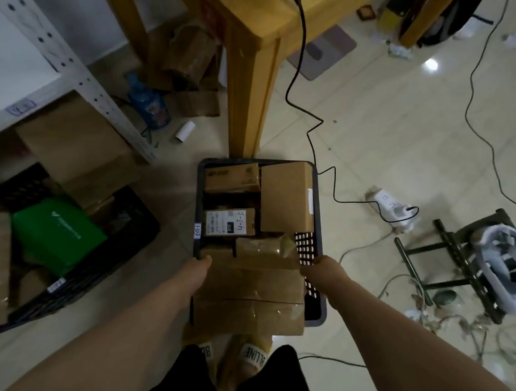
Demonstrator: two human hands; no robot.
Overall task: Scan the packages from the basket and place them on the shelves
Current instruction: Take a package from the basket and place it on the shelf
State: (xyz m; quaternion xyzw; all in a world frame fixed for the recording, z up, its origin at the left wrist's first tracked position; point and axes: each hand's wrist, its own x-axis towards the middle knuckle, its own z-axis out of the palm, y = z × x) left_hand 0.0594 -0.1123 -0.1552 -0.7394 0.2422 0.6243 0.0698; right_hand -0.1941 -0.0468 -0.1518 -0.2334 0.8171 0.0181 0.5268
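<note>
A dark plastic basket (pixel 314 190) stands on the floor in front of me, full of cardboard packages. A large taped brown box (pixel 252 284) lies across its near end. My left hand (pixel 199 268) holds the box's left edge and my right hand (pixel 320 268) holds its right edge; the fingers of both hands are hidden from view. Deeper in the basket sit a small labelled box marked "4-3-5" (pixel 229 223), a plain tall box (pixel 283 196) and a flat box (pixel 231 177). The white metal shelf (pixel 81 76) rises at the upper left.
A second black crate (pixel 123 249) with a green package (pixel 55 233) sits on the left under the shelf. A wooden table leg (pixel 247 101) stands just behind the basket. A black cable (pixel 310 133), a white power strip (pixel 390 207) and a folding stool (pixel 445 256) lie to the right.
</note>
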